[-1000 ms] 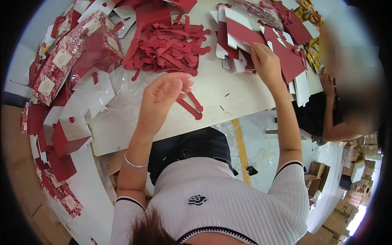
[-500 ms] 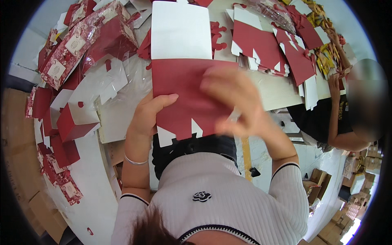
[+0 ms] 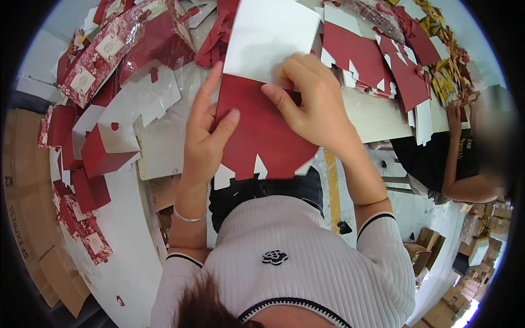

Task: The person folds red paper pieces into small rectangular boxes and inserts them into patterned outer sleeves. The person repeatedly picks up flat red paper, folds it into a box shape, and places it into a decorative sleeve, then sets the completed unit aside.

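A box blank (image 3: 262, 123) of cardboard, with a red lower panel, a white upper panel and small white tabs along its near edge, lies before me at the table's front. My left hand (image 3: 209, 128) grips its left edge, thumb on the red face and fingers stretched along the side. At the fold between red and white, my right hand (image 3: 314, 101) bends its fingers over the card. Its thumb rests near the crease, and the fingertips are partly hidden. The white panel leans to the right.
Patterned red gift boxes (image 3: 98, 60) and clear plastic wrap lie at the left, above several red box parts (image 3: 106, 153). Stacked red blanks (image 3: 358, 60) cover the right of the table (image 3: 372, 120). A co-worker's arm (image 3: 454, 147) reaches in at the far right, beside yellow packets (image 3: 443, 82).
My right hand has moved from the blank's right side up to its fold. The left hand has slid up the left edge. The white panel now slants to the right.
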`<state>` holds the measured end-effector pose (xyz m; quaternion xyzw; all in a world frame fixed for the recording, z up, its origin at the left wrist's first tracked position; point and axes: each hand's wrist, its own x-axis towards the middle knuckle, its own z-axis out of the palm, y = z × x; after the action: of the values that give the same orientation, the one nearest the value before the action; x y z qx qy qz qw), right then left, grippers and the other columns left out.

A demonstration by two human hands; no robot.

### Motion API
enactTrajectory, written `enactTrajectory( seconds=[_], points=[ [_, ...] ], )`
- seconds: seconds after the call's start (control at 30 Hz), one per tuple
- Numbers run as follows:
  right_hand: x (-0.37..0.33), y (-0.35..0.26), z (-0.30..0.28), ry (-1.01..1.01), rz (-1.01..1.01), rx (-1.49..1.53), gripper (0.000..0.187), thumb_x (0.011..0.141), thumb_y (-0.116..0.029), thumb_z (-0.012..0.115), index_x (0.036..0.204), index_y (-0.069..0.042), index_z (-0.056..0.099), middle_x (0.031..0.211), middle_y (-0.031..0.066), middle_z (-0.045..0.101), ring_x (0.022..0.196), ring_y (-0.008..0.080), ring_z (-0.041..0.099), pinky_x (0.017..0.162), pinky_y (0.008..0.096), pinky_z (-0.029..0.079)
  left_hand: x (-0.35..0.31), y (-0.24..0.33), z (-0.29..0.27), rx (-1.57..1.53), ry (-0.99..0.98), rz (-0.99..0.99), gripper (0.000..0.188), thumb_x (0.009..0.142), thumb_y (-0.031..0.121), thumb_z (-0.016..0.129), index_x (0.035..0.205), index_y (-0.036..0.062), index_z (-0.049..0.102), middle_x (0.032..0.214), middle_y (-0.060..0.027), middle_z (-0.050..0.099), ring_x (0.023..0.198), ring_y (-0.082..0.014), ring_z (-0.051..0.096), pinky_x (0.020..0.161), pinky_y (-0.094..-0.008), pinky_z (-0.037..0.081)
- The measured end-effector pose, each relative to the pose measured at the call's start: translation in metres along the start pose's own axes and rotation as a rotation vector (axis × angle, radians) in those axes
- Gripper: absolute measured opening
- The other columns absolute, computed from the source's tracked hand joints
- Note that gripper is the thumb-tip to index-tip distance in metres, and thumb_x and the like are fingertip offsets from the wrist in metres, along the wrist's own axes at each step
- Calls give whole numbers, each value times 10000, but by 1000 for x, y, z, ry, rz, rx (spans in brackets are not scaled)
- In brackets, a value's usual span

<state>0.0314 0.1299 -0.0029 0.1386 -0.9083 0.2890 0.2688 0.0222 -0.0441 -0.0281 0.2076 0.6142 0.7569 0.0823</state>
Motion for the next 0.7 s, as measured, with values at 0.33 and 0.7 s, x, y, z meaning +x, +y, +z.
enactTrajectory(
  seconds=[0.33, 0.7],
  points=[
    [31, -33, -9, -130, 47, 165, 61, 751, -68, 600, 755, -23, 558, 666, 119, 548, 562, 172, 492, 449, 266, 330, 5, 17, 18, 569, -197, 42, 880, 639, 262, 755, 1293, -44, 253, 1213, -168, 445, 1128, -247, 436, 942, -333, 344],
    [-9, -7, -45, -200, -414, 58, 640, 592, 131, 531, 1154, -174, 547, 1364, 188, 271, 1261, 373, 260, 946, 450, 332, 11, 41, -25, -283, 77, -446, 382, 781, 194, 605, 1092, -8, 517, 987, -98, 594, 871, -176, 586, 738, -272, 477]
  ],
)
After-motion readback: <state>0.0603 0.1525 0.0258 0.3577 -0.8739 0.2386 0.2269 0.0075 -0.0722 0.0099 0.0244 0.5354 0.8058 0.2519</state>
